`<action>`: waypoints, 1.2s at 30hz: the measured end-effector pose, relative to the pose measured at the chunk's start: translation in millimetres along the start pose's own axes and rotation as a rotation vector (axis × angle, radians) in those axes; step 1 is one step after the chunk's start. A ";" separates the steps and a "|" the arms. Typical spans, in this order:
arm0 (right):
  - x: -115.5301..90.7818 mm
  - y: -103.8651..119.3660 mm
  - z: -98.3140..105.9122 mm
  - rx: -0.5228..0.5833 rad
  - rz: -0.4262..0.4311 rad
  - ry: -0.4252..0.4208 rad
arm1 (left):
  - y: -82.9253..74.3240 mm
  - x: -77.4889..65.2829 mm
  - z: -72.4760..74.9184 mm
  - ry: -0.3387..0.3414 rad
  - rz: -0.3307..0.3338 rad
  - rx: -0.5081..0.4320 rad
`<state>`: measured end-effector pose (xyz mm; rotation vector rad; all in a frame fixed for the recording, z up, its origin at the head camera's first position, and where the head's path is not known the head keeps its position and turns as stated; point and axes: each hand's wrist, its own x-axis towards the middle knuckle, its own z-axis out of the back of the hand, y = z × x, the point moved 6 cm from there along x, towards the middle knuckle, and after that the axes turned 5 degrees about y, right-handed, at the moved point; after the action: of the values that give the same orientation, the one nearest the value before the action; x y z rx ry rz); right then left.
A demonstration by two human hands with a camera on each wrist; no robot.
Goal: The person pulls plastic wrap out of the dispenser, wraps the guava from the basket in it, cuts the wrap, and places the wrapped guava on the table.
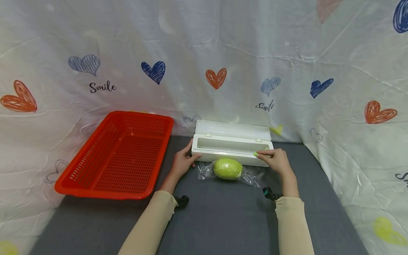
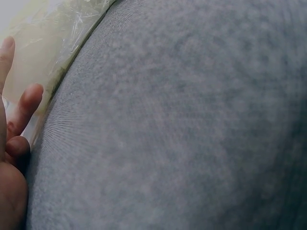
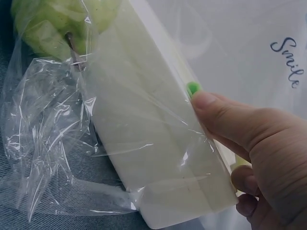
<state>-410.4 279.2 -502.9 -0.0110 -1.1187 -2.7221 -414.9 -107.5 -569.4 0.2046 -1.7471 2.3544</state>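
White box (image 1: 231,154) near table's (image 1: 223,219) far edge: my right hand (image 1: 278,161) pinches green tab (image 1: 255,153), left hand (image 1: 182,162) touches box, fingers spread.

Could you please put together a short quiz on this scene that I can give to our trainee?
1. Multiple choice: which hand has its fingertips at the small green tab on the white box?
(a) the left (b) the right (c) both
2. True or false: the box's lid is closed.
3. Short answer: in the head view, what lies just in front of the box, and what is around it?

Key
1. (b): the right hand.
2. False: the lid is open, tilted back behind the box's opening.
3. A green fruit, with clear film around it.
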 end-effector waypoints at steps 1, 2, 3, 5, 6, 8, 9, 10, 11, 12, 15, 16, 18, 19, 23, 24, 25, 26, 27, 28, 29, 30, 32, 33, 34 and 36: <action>-0.3 -0.6 -0.5 0.005 0.002 -0.001 | 0.2 -0.5 0.2 0.001 0.000 0.004; -0.8 -0.9 -1.0 0.008 0.002 -0.002 | 0.8 -1.0 0.5 0.002 0.000 0.007; -1.3 -0.9 -1.5 0.011 0.004 -0.003 | 1.4 -1.6 0.8 0.001 0.001 0.010; -1.7 -1.7 -3.1 0.014 0.007 -0.001 | 2.7 -3.1 2.0 -0.004 0.003 0.007; -1.9 -2.0 -3.8 0.016 0.009 0.000 | 3.1 -3.7 2.5 -0.006 0.004 0.007; -2.5 -2.9 -5.3 0.019 0.004 0.000 | 4.1 -4.7 2.9 -0.005 0.005 0.009; -2.6 -3.5 -5.9 0.019 0.004 0.001 | 4.3 -5.0 3.0 -0.004 0.006 0.011; -2.7 -4.5 -6.4 0.017 -0.003 0.000 | 4.3 -5.1 3.1 -0.003 0.007 0.009; -3.0 -4.8 -6.4 0.015 -0.005 -0.002 | 4.5 -5.0 3.0 -0.002 0.007 0.010; -3.2 -5.4 -6.3 0.013 -0.010 -0.005 | 4.2 -5.0 2.8 -0.001 0.006 0.010; -3.9 -6.4 -3.5 0.009 -0.018 -0.020 | 3.1 -3.6 2.4 -0.002 0.002 0.014; -4.0 -6.7 -2.2 0.009 -0.020 -0.026 | 2.7 -2.8 2.0 -0.001 -0.002 0.018; -4.4 -7.5 0.5 0.006 -0.019 -0.035 | 1.8 -1.3 1.0 0.000 -0.010 0.026; -4.8 -7.8 1.7 0.008 -0.019 -0.036 | 1.8 -0.5 0.5 0.000 -0.014 0.031; -6.5 -10.8 6.5 -0.001 -0.008 -0.033 | 2.3 0.8 -1.0 -0.005 -0.021 0.035; -7.2 -12.4 8.5 -0.004 -0.011 -0.039 | 2.4 0.8 -1.3 -0.005 -0.020 0.034; -8.2 -14.2 10.6 -0.002 -0.015 -0.047 | 2.4 0.8 -1.4 -0.005 -0.019 0.033; -9.2 -16.3 12.7 -0.003 -0.019 -0.057 | 2.2 0.7 -1.4 -0.008 -0.026 0.032; -10.1 -18.6 14.7 0.000 -0.023 -0.064 | 2.1 0.6 -1.4 -0.010 -0.028 0.033; -10.9 -20.7 16.5 0.005 -0.023 -0.071 | 1.9 0.5 -1.1 -0.010 -0.027 0.031; -11.6 -23.1 17.8 0.010 -0.025 -0.076 | 1.4 0.3 -0.8 -0.012 -0.029 0.029; -12.1 -24.9 18.7 0.020 -0.020 -0.078 | 1.0 0.2 -0.3 -0.013 -0.028 0.026; -12.6 -27.2 19.5 0.039 0.002 -0.081 | 0.2 0.1 0.4 -0.014 -0.029 0.026; -12.9 -27.6 19.4 0.043 0.021 -0.085 | -0.2 0.0 0.6 -0.011 -0.019 0.026; -13.3 -27.8 19.4 0.045 0.039 -0.094 | -0.9 -0.3 0.8 -0.009 -0.014 0.025; -14.3 -28.3 19.3 0.034 0.078 -0.127 | -0.8 -0.4 0.8 -0.005 -0.005 0.026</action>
<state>-402.9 314.9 -510.0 -0.2203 -1.1724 -2.6651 -414.4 -108.1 -568.5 0.2186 -1.7176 2.3759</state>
